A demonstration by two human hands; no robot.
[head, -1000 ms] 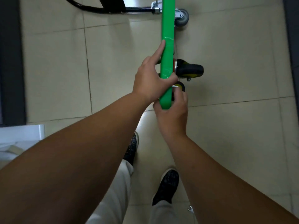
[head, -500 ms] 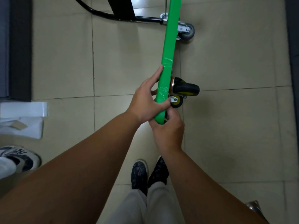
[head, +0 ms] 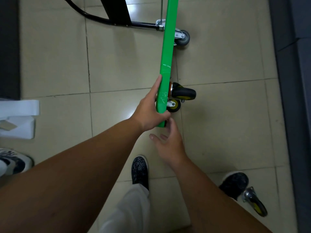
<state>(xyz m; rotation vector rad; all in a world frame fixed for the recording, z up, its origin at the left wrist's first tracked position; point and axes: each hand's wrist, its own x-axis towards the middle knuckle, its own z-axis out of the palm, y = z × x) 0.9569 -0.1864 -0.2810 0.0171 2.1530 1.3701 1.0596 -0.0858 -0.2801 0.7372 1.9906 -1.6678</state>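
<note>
A long green bar [head: 168, 52] runs from the top of the view down to the middle, above the tiled floor. My left hand [head: 149, 110] grips its near end, thumb wrapped under it and index finger laid along its left side. My right hand [head: 168, 143] hovers just below the bar's end with loose, spread fingers, holding nothing. A black-and-yellow caster wheel [head: 183, 94] and a smaller yellow wheel [head: 175, 105] sit right beside the bar's lower part.
A black metal frame [head: 117, 12] with a grey caster [head: 183, 37] stands at the top. White foam pieces [head: 18, 118] lie at the left. Another caster [head: 255, 202] lies by my right shoe. Someone else's shoe [head: 13, 162] shows at the left edge. A dark wall [head: 296, 98] lines the right.
My right hand has let go of the bar's end and dropped away below it, fingers opening. My left hand keeps its grip. My right foot has stepped out to the right.
</note>
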